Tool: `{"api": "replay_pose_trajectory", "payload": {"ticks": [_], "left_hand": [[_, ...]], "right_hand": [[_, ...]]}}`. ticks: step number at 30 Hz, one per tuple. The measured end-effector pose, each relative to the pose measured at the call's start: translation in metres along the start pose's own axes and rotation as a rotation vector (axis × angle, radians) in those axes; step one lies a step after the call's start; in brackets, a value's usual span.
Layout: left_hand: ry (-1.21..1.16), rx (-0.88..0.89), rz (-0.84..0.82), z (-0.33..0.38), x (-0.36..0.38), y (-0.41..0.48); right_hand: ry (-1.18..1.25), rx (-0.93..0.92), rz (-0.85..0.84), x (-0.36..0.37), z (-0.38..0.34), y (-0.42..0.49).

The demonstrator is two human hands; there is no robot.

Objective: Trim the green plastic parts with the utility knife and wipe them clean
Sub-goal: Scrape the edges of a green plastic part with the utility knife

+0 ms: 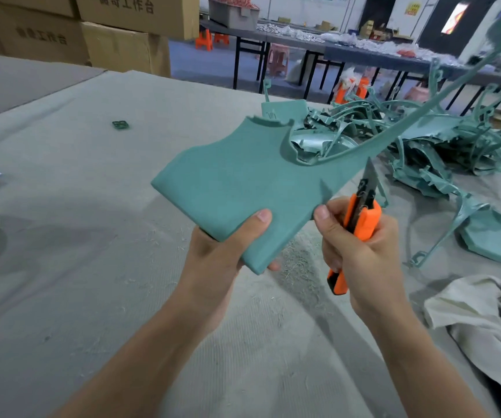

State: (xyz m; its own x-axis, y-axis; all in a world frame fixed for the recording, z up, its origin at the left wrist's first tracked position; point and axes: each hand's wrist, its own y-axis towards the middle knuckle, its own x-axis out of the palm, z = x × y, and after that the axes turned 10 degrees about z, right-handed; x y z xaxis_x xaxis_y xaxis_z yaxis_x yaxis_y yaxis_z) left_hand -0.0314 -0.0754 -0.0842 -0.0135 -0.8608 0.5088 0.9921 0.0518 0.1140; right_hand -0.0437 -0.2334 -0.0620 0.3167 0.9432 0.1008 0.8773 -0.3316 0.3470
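Observation:
My left hand (222, 254) grips the near corner of a large green plastic part (243, 176), thumb on top, holding it tilted above the table. A thin curved arm of the part runs up to the top right. My right hand (360, 245) holds an orange utility knife (360, 221) with its blade out. The blade tip lies against the part's right edge, and my right thumb touches that edge. A pile of green plastic parts (424, 137) lies on the table behind. A crumpled beige cloth (481, 312) lies at the right.
The table is covered in grey fabric (92, 236) with fine shavings below my hands. A small green scrap (120, 125) lies far left. Cardboard boxes (116, 40) stand behind. Another green part (499, 236) lies at the right edge. Long dark tables with clutter stand in the background.

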Motion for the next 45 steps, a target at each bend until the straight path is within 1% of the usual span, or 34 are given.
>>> {"api": "replay_pose_trajectory", "payload": {"ticks": [3,7,10,12,14,16,20,22,27,34,39,45], "left_hand": [[0.012,0.007,0.007,0.001,-0.001,0.0],[0.056,0.041,-0.011,0.002,-0.001,0.002],[0.087,0.062,0.021,0.002,-0.001,0.002],[0.137,0.098,0.094,0.002,-0.002,0.002],[0.214,0.151,0.197,0.0,-0.003,0.002],[0.304,0.219,0.26,-0.001,-0.002,0.001],[0.318,0.326,0.274,-0.002,0.002,-0.004],[0.375,0.377,0.281,-0.001,0.004,-0.006],[0.496,0.48,0.298,-0.003,0.004,-0.005],[0.529,0.509,0.311,-0.003,0.002,-0.005],[0.533,0.444,0.356,-0.004,0.001,-0.006],[0.737,0.558,0.383,-0.004,0.003,-0.009]], "right_hand": [[-0.071,-0.027,-0.053,-0.007,-0.001,0.004],[-0.159,-0.108,-0.039,-0.011,-0.003,0.006],[-0.19,-0.149,0.076,-0.014,-0.004,0.008],[-0.24,-0.151,0.173,-0.017,-0.004,0.011],[-0.356,-0.179,0.202,-0.017,-0.002,0.012],[-0.468,-0.22,0.164,-0.013,0.0,0.009],[-0.554,-0.255,0.051,-0.008,0.005,0.005],[-0.616,-0.3,0.019,-0.008,0.007,0.005],[-0.649,-0.362,-0.031,-0.007,0.008,0.003],[-0.698,-0.394,-0.031,-0.007,0.008,0.002],[-0.567,-0.334,0.029,-0.009,0.006,0.006],[-0.7,-0.38,-0.012,-0.009,0.005,0.004]]}}
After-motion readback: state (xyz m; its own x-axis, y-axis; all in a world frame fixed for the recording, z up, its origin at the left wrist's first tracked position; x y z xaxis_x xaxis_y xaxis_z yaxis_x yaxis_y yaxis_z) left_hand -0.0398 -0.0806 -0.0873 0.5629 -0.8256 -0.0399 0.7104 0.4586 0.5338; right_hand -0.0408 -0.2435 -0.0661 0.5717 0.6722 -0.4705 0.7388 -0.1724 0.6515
